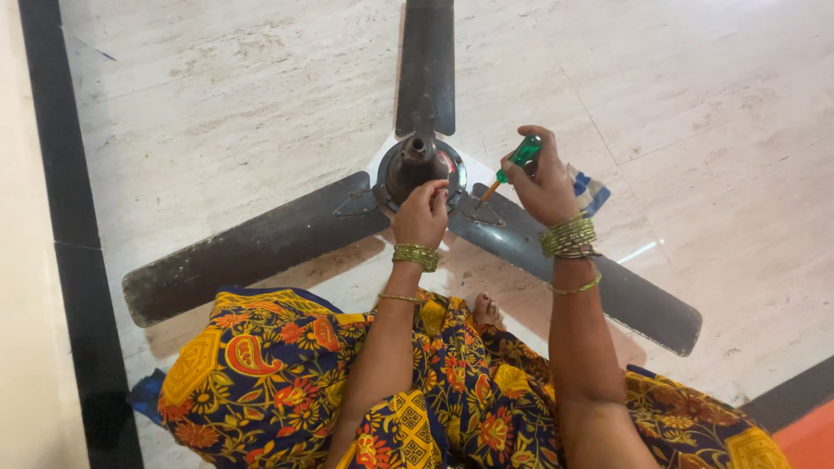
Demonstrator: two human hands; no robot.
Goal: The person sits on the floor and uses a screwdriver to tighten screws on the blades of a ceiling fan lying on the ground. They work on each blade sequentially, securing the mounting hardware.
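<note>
A dark brown ceiling fan with three blades lies on the marble floor, its round motor hub (415, 165) in the middle. My left hand (423, 214) rests on the near edge of the hub. My right hand (543, 184) grips a green-handled screwdriver (519, 161), whose orange shaft slants down toward the bracket of the right blade (591, 274). Both wrists carry gold bangles.
A white paper (473, 165) lies under the hub and a blue-and-white cloth (592, 193) sits behind my right hand. My legs in a patterned blue and yellow garment (287, 373) lie under the blades, with one foot (486, 311) showing. A black floor border (78, 260) runs along the left.
</note>
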